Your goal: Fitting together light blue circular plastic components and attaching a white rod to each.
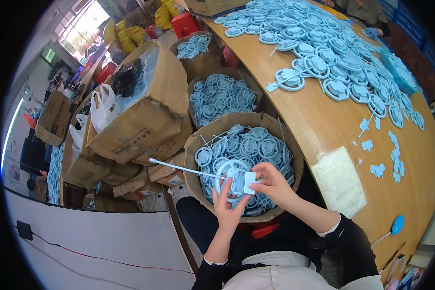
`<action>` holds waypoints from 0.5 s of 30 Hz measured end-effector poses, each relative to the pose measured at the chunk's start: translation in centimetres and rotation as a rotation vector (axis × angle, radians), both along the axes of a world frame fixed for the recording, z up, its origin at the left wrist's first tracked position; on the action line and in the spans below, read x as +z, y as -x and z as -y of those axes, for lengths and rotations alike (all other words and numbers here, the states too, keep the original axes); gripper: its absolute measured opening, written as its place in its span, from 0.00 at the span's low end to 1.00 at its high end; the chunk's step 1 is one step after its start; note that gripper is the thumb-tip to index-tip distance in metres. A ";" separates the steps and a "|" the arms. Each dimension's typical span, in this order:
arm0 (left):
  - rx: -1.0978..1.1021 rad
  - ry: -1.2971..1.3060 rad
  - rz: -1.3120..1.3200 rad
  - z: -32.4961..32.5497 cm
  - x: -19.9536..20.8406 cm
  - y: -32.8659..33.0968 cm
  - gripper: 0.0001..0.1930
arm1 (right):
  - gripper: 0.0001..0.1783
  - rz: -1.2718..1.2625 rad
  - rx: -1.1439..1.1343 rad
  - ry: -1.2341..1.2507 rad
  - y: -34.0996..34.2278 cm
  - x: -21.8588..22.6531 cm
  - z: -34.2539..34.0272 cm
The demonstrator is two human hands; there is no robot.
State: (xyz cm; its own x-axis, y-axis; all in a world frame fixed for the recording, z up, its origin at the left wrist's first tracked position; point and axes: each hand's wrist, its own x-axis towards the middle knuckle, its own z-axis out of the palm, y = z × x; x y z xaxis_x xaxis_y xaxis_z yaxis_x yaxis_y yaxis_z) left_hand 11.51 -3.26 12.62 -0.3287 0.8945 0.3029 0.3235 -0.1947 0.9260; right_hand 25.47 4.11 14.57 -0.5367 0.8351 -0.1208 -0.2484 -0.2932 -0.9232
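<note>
Over an open carton [192,191], my left hand [225,207] is closed on a light-blue round plastic part with a ring [220,170] and a long thin stick [181,167] pointing left. My right hand [273,183] pinches a small light-blue rectangular plate [250,182] at the right side of the part's centre. Whether the plate is seated in the part or only held against it, I cannot tell. Beneath my hands, the carton holds a pile of similar blue parts [263,142].
On the curved wooden table [372,193] at right lie a heap of blue parts [319,48], small loose plates [378,170], a clear-wrapped pad [339,182] and a blue disc on a stick [397,224]. More cartons [145,116] stand at left. A co-worker's gloved hand [371,32] shows far right.
</note>
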 end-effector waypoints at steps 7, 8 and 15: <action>-0.009 -0.022 -0.033 0.1 0.1 -0.9 0.31 | 0.21 0.035 -0.010 -0.059 0.2 -0.1 0.1; 0.014 -0.016 -0.031 0.1 0.0 -0.9 0.30 | 0.21 0.035 -0.012 -0.057 0.4 -0.2 0.2; 0.037 -0.036 -0.014 -0.4 0.4 -1.3 0.26 | 0.21 0.167 -0.038 -0.235 0.0 0.0 0.1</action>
